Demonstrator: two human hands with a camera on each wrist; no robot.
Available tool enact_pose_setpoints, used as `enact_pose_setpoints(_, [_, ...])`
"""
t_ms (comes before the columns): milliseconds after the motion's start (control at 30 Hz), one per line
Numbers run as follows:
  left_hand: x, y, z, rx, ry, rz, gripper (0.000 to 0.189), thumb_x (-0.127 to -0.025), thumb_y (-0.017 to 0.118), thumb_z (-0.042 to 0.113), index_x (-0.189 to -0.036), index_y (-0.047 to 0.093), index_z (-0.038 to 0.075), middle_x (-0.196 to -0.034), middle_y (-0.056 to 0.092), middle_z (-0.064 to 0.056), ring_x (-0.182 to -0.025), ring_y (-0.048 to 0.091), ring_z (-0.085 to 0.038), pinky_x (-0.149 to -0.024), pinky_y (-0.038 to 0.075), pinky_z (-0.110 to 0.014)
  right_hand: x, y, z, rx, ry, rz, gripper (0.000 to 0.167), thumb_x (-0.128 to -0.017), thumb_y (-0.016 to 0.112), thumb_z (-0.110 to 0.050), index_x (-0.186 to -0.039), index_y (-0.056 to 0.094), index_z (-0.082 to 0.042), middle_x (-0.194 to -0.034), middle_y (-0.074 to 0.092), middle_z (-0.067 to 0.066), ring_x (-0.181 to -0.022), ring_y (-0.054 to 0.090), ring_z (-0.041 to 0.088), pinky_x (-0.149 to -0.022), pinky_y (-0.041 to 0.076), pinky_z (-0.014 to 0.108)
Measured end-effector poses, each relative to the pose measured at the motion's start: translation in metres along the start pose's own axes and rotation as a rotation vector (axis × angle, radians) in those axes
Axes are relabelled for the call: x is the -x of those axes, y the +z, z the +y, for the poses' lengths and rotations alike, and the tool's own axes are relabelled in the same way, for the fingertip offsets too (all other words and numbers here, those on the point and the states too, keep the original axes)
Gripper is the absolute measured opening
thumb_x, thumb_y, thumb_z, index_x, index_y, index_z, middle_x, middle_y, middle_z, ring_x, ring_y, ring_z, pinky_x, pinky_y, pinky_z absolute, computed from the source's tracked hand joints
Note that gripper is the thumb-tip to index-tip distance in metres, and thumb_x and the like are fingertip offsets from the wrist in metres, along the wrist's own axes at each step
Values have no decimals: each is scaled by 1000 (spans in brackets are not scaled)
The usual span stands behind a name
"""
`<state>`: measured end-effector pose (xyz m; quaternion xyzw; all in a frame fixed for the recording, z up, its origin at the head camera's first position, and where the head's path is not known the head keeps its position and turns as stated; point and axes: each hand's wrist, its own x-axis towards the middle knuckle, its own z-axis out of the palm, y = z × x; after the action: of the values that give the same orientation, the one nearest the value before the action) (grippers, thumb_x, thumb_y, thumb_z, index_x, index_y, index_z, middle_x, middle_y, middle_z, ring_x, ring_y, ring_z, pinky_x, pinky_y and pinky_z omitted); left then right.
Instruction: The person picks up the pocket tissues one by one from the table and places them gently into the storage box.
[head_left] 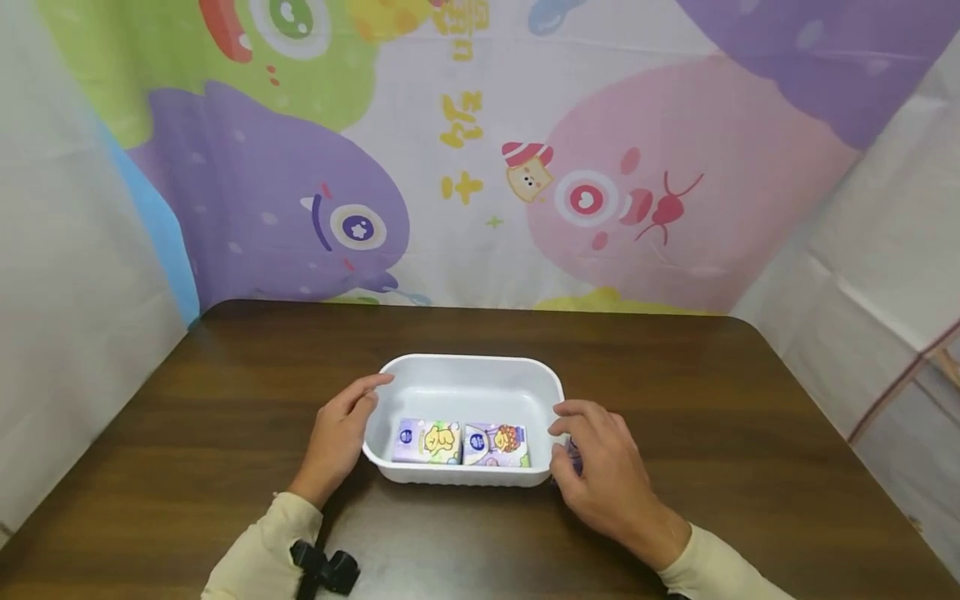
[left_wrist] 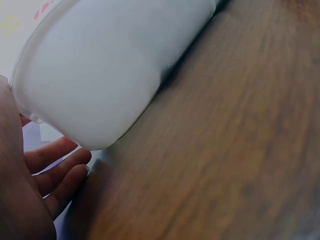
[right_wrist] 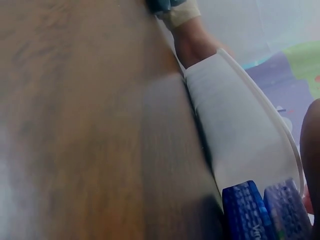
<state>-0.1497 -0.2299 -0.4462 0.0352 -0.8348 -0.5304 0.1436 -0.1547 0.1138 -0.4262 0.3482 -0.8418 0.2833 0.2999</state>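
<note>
A white plastic tub [head_left: 480,364] stands on the table. Inside it, along the near side, two small tissue packs lie next to each other: a left pack [head_left: 429,442] with a yellow bear and a right pack [head_left: 497,445] in lavender. My left hand [head_left: 341,433] is at the tub's left end, fingers loosely straight along it and a fingertip over the rim. My right hand [head_left: 607,471] rests its fingertips at the right rim, bent gently. Beneath it, outside the tub, are a blue pack [right_wrist: 247,212] and a lavender pack [right_wrist: 287,210], mostly hidden in the head view.
The dark wooden table [head_left: 675,375] extends around the tub on all sides. Behind it hangs a cartoon-printed cloth [head_left: 480,250], with pale sheets [head_left: 75,292] at the sides. A black wrist mount [head_left: 326,567] sits on the left sleeve.
</note>
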Motion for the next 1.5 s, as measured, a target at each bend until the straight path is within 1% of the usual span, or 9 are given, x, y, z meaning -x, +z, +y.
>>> enact_pose_setpoints(100, [0, 4, -1, 5, -4, -5, 31, -105, 48, 20, -129, 68, 16, -135, 61, -8, -119, 53, -24, -103, 39, -47, 4, -4, 4, 45, 23, -14, 11, -81, 62, -14, -91, 64, -10, -112, 65, 8, -104, 63, 26, -87, 42, 47])
enact_pose_setpoints(233, [-1, 5, 0, 2, 14, 3, 31, -105, 48, 20, -128, 68, 17, -136, 61, -7, -120, 54, -24, -104, 40, -48, 5, -9, 11, 100, 11, -17, 11, -80, 64, -19, -88, 62, -11, -108, 65, 7, -102, 63, 27, -86, 43, 50])
enact_pose_setpoints(400, [-3, 4, -1, 1, 18, 7, 31, -105, 48, 22, -128, 68, 18, -137, 60, -6, -124, 54, -23, -105, 39, -47, 5, -15, 17, 128, -15, -31, 11, -78, 64, -22, -83, 61, -13, -104, 66, 5, -99, 63, 24, -87, 42, 49])
enact_pose_setpoints(500, [-2, 2, -2, 0, 11, 12, 31, -105, 48, 22, -128, 68, 18, -137, 60, -6, -125, 53, -23, -105, 39, -47, 6, -16, 19, 143, -21, -68, 11, -75, 64, -22, -82, 59, -15, -103, 66, 2, -98, 63, 21, -87, 42, 47])
enact_pose_setpoints(667, [0, 0, -3, -17, 5, 14, 32, -105, 48, 22, -129, 67, 17, -134, 62, -8, -121, 54, -24, -103, 39, -46, 8, -16, 21, 167, -14, -126, 18, -72, 64, -26, -87, 59, -17, -105, 64, -1, -100, 61, 18, -89, 41, 44])
enact_pose_setpoints(867, [0, 1, -1, -23, 11, 9, 32, -105, 47, 21, -129, 67, 16, -132, 63, -10, -120, 55, -24, -103, 39, -46, 10, -14, 24, 177, -18, -118, 26, -68, 67, -23, -91, 60, -14, -104, 63, 2, -98, 62, 21, -85, 44, 46])
enact_pose_setpoints(1067, [-1, 2, -1, -16, 18, 3, 31, -105, 47, 21, -128, 68, 15, -131, 64, -9, -119, 55, -23, -102, 39, -45, 13, -14, 25, 169, 29, -134, 32, -65, 68, -21, -94, 60, -14, -105, 63, 3, -98, 62, 22, -84, 45, 46])
enact_pose_setpoints(1300, [-1, 2, 0, -24, 27, 10, 31, -105, 47, 22, -128, 68, 16, -132, 63, -7, -121, 55, -23, -103, 39, -45, 14, -13, 24, 196, 59, -169, 39, -66, 73, -25, -101, 58, -13, -101, 60, 1, -92, 60, 18, -80, 47, 43])
enact_pose_setpoints(1500, [-1, 2, -1, -36, 28, 14, 32, -105, 47, 21, -128, 68, 15, -132, 64, -8, -121, 55, -24, -103, 39, -45, 13, -12, 25, 206, 64, -169, 43, -67, 76, -31, -102, 58, -13, -101, 60, 0, -90, 61, 19, -80, 47, 45])
